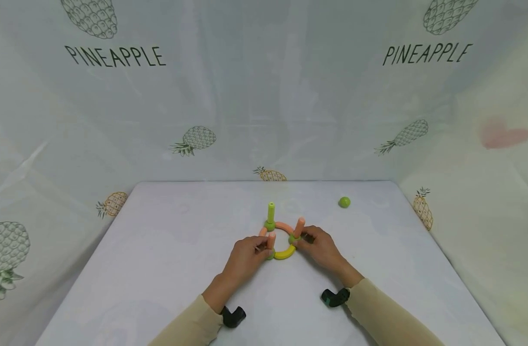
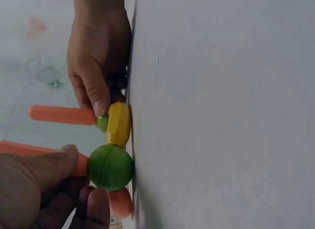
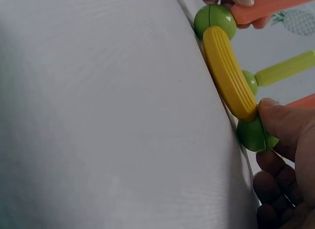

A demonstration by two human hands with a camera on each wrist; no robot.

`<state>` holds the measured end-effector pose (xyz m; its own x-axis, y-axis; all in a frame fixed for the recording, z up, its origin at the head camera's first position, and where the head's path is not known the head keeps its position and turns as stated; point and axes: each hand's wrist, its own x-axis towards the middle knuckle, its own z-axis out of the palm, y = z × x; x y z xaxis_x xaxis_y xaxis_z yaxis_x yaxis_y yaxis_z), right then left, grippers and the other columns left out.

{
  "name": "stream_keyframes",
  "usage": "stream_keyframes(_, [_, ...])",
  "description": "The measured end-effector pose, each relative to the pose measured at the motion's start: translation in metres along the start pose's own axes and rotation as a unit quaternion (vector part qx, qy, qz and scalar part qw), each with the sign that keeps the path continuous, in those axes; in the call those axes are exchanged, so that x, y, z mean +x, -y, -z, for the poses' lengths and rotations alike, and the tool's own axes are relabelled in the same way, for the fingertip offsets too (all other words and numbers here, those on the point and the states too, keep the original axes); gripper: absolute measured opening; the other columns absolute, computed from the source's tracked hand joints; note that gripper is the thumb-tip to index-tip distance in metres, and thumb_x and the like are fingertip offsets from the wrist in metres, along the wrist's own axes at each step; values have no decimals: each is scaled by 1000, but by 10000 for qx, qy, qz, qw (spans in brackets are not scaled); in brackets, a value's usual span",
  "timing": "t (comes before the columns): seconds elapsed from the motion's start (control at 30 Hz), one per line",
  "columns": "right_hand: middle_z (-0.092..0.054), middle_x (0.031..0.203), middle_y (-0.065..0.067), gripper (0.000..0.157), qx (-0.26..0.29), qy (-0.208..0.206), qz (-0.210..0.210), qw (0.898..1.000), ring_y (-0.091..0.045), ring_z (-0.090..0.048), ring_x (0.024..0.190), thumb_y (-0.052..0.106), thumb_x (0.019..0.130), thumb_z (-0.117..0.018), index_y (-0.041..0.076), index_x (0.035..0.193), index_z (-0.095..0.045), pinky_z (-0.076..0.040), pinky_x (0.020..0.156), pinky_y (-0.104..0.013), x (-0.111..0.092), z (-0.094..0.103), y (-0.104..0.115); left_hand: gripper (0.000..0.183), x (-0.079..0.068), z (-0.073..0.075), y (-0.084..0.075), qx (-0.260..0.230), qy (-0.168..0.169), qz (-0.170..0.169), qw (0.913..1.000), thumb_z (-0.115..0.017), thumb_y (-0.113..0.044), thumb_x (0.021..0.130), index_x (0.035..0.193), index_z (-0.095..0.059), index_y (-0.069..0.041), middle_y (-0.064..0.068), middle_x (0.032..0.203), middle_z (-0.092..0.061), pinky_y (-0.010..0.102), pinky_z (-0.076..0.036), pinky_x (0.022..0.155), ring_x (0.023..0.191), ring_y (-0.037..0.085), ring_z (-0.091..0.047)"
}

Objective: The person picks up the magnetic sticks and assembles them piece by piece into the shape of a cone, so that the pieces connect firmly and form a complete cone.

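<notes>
A ring of curved rods, one yellow (image 1: 285, 253) and the others orange (image 1: 284, 226), lies on the table, joined by green balls (image 2: 111, 167). Three straight rods stand up from the balls: a lime-green rod (image 1: 270, 212) at the back and two orange ones. My left hand (image 1: 248, 257) pinches the left orange rod (image 1: 271, 240) low down, just above its ball. On the other side, my right hand (image 1: 323, 246) has thumb and fingers around the right green ball (image 3: 255, 134), at the yellow rod's end. The right orange rod (image 1: 299, 227) rises beside that thumb.
A loose green ball (image 1: 344, 202) sits toward the back right of the white table (image 1: 182, 230). Pineapple-printed cloth (image 1: 255, 86) hangs behind the table and along its sides. Black wrist devices (image 1: 233, 317) are near both cuffs.
</notes>
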<state>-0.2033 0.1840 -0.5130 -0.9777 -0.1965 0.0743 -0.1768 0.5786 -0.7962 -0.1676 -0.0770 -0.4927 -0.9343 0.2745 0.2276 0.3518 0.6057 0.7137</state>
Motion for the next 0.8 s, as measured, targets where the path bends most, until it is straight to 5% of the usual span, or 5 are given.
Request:
stream_keyframes(0.3, [-70, 108, 0, 34, -11, -203, 46, 9998, -20, -58, 99, 33, 90, -86, 20, 119, -76, -48, 90, -39, -5, -3, 0, 5, 5, 7, -2, 111, 44, 94, 9999, -76, -16, 97, 102, -75, -16, -7, 98, -74, 26, -57, 79, 90, 8, -67])
stream_keyframes(0.8, [-68, 103, 3, 30, -413, -368, 305, 9980, -14, -59, 91, 31, 84, -91, 20, 105, -73, -51, 84, -33, -11, -10, 2, 29, 5, 1, 15, -67, -135, 551, 9984, -83, -19, 92, 119, -78, -10, 1, 110, -73, 31, -58, 84, 100, 15, -69])
